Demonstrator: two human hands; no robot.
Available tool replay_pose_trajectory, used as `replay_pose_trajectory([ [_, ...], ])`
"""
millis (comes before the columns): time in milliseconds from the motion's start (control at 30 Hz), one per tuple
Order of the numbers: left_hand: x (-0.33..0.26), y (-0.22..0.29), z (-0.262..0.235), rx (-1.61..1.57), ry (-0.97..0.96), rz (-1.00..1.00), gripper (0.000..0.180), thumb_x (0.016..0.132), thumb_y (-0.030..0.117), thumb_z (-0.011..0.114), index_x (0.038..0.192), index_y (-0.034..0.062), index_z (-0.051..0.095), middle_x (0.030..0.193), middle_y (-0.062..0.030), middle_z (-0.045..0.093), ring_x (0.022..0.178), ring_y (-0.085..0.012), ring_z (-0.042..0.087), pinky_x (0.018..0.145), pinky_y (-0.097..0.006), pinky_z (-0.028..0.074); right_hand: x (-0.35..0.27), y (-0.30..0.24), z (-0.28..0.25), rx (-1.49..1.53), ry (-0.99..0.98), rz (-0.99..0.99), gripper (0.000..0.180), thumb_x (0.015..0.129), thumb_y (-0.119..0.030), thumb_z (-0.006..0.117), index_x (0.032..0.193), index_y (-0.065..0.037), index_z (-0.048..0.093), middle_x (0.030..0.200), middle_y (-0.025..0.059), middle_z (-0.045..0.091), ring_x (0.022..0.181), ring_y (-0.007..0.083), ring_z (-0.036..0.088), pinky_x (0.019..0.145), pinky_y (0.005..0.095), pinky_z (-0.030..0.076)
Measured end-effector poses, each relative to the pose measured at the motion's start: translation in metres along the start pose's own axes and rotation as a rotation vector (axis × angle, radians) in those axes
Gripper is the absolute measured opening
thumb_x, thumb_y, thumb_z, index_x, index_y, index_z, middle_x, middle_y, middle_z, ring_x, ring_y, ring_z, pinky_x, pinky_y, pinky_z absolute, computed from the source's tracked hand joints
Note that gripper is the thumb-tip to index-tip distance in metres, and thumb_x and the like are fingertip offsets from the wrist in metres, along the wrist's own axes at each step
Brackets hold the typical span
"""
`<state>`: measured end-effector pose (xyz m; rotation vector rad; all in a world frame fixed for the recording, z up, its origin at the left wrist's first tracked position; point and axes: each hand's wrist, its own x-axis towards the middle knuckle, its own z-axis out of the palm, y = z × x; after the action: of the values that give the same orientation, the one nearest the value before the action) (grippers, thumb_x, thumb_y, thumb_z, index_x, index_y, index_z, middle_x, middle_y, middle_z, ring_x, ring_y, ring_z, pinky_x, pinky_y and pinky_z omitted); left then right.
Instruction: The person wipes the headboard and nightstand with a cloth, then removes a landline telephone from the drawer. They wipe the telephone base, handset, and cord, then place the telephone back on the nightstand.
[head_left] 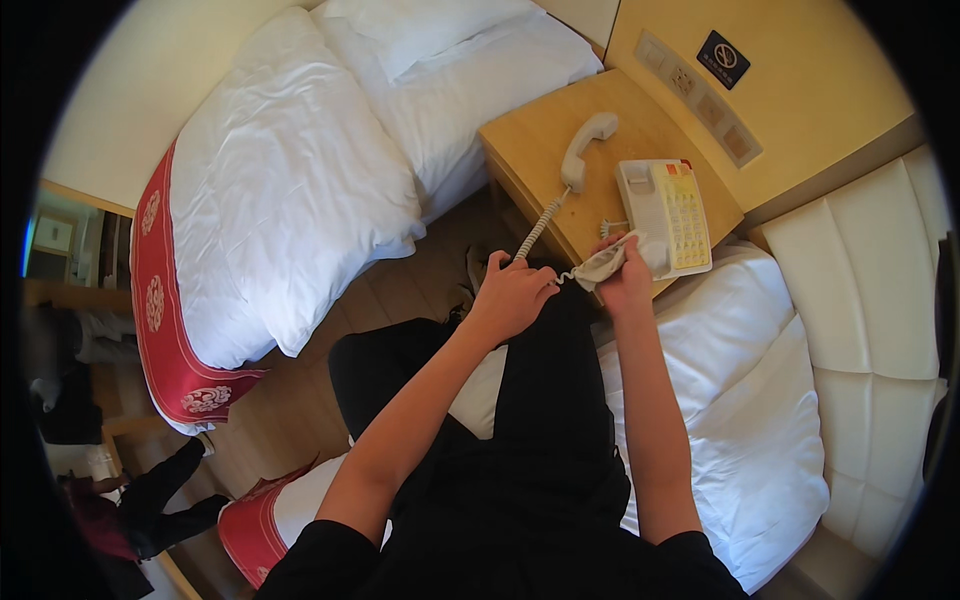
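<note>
My left hand [513, 298] pinches the coiled telephone cord [538, 232], which runs up from it to the handset [586, 150]. That handset lies off its cradle on the wooden nightstand [540, 125]. Closed around a pale, crumpled cloth [604, 264] is my right hand [628, 283], just right of the left one. A short stretch of cord passes between the two hands and disappears at the cloth; whether the cloth wraps fully round it I cannot tell. The white telephone base [650, 222], with a yellow panel, stands beside my right hand.
A bed with a white duvet [290, 190] and red runner [160, 300] is at left. More white bedding [730, 400] and a padded headboard [855, 290] are at right. A wall panel with sockets [698, 98] is behind the nightstand. Another person's legs [165, 500] show lower left.
</note>
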<state>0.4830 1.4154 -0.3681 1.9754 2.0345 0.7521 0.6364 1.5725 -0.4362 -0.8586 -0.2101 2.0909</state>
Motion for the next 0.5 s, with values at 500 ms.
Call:
replay_pose_trajectory([
  [500, -0.002, 0.016, 0.010, 0.214, -0.105, 0.095, 0.015, 0.093, 0.022, 0.063, 0.102, 0.0099, 0.065, 0.092, -0.0031, 0.067, 0.094, -0.0210, 0.062, 0.100, -0.050, 0.036, -0.083, 0.064, 0.016, -0.139, -0.055, 0.032, 0.038, 0.110, -0.034, 0.038, 0.125, -0.002, 0.052, 0.118, 0.0119, 0.062, 0.111, 0.0254, 0.059, 0.100, 0.0406, 0.048],
])
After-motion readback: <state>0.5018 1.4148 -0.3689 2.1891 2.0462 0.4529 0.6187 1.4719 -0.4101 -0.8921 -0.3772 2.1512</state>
